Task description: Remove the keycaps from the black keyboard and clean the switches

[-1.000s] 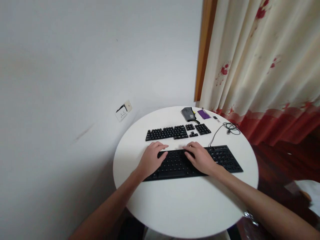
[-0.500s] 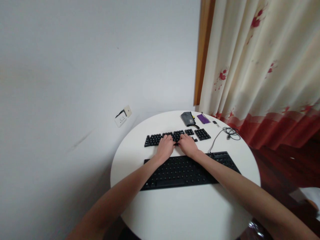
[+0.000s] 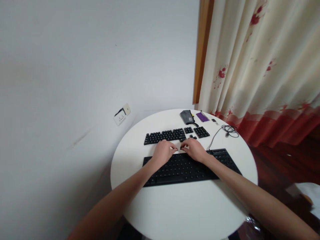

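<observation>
A black keyboard base (image 3: 172, 170) with its keycaps off lies across the table, small switch stems showing. Behind it, loose black keycaps (image 3: 163, 136) are laid out in keyboard order. My left hand (image 3: 163, 152) hovers over the base's back edge, thumb and finger pinched on a tiny dark piece that looks like a keycap. Facing it, my right hand (image 3: 194, 150) pinches a small black keycap (image 3: 181, 148) between its fingertips. The two hands' fingertips are a short gap apart. The right forearm hides part of the base's right side.
Beyond the numpad keycaps (image 3: 201, 132) lie a grey pouch (image 3: 187, 117), a purple cloth (image 3: 202, 116) and a small dark item (image 3: 214, 120). A coiled cable (image 3: 230, 130) runs from the base. The round white table (image 3: 180, 208) stands by a wall with a socket (image 3: 120, 117).
Both hands have drawn back from the keycap rows towards the keyboard base. Rows they covered now show, and the dark pieces at the fingertips are apart.
</observation>
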{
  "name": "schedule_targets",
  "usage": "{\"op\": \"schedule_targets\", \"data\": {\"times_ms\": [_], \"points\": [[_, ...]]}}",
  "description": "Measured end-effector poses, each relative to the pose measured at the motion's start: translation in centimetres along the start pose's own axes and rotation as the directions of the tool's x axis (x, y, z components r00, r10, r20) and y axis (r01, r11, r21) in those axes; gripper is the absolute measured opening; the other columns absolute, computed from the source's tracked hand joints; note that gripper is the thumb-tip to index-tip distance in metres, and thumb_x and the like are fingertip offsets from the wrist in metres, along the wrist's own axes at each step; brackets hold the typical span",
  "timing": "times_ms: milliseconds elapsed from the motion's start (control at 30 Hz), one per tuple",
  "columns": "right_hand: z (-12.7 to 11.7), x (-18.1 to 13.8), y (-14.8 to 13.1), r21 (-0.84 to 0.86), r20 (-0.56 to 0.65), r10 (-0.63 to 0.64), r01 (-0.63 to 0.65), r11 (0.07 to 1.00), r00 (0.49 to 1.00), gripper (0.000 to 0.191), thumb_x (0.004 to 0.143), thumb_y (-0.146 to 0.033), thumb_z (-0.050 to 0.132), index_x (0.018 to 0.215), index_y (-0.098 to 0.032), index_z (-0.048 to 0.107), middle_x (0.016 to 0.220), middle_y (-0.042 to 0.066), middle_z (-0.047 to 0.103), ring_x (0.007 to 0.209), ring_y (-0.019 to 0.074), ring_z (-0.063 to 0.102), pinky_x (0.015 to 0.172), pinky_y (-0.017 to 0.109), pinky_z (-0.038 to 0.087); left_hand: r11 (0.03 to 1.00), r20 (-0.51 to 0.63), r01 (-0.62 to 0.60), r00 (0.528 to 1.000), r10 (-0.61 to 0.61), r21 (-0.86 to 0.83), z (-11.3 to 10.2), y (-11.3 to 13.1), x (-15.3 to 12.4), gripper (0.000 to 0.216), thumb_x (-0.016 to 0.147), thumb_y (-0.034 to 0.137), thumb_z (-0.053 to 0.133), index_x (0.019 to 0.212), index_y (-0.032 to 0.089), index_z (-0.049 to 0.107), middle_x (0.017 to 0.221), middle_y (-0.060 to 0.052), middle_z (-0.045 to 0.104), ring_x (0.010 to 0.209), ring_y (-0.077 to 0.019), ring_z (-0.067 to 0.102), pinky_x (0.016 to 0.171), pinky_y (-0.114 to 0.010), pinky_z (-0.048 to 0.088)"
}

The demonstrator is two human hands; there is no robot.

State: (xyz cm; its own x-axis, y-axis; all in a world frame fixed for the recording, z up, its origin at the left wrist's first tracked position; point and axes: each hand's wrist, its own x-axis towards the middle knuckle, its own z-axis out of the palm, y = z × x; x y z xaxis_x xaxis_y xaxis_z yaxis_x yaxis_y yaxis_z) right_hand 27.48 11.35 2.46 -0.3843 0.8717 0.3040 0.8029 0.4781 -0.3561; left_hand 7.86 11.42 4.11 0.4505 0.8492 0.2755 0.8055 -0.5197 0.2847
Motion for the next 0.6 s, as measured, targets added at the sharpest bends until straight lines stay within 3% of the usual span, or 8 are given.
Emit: {"op": "schedule_targets", "data": {"times_ms": [133,233,367,600], "points": [[-1.5,-5.4,-0.4,0.370,-0.037,0.056,-0.038,0.928,0.998,0.007,0.084,-0.022,0.068,0.088,-0.020,0.074,0.086,0.002,0.072,0.080,0.0173,0.063,0.075,0.028,0.046,0.952,0.006,-0.046,0.999,0.050,-0.302,-0.1,3.0,-4.3,0.007,0.082,0.026,0.072,0.085,0.026,0.078,0.090,0.001,0.077,0.083,-0.0175,0.064,0.083,-0.030,0.045],[-1.7,-8.8,-1.1,0.509,-0.030,0.060,-0.036,0.860,0.998,0.006,0.084,-0.021,0.068,0.085,-0.020,0.074,0.088,0.003,0.072,0.084,0.0179,0.063,0.078,0.030,0.048,0.910,0.041,-0.032,0.998,0.054,-0.414,0.7,4.8,-6.5,0.008,0.083,0.024,0.070,0.083,0.026,0.078,0.089,0.002,0.077,0.081,-0.0155,0.064,0.081,-0.030,0.044],[-1.1,-10.9,-2.1,0.530,-0.057,0.032,0.003,0.848,0.998,0.008,0.086,-0.020,0.066,0.088,-0.022,0.074,0.089,0.004,0.072,0.088,0.0191,0.062,0.081,0.033,0.048,0.903,0.055,-0.040,0.996,0.070,-0.427,1.8,5.3,-7.3,0.012,0.086,0.023,0.066,0.083,0.027,0.077,0.091,0.003,0.077,0.082,-0.0151,0.064,0.082,-0.031,0.044],[-0.1,-11.5,-1.8,0.448,-0.062,-0.021,0.046,0.893,0.998,0.010,0.088,-0.018,0.064,0.091,-0.021,0.073,0.089,0.004,0.071,0.087,0.0192,0.061,0.080,0.033,0.048,0.935,0.048,-0.033,0.997,0.054,-0.354,2.4,4.8,-7.8,0.011,0.086,0.027,0.067,0.084,0.027,0.077,0.091,0.001,0.076,0.083,-0.0168,0.061,0.082,-0.034,0.043]]}}
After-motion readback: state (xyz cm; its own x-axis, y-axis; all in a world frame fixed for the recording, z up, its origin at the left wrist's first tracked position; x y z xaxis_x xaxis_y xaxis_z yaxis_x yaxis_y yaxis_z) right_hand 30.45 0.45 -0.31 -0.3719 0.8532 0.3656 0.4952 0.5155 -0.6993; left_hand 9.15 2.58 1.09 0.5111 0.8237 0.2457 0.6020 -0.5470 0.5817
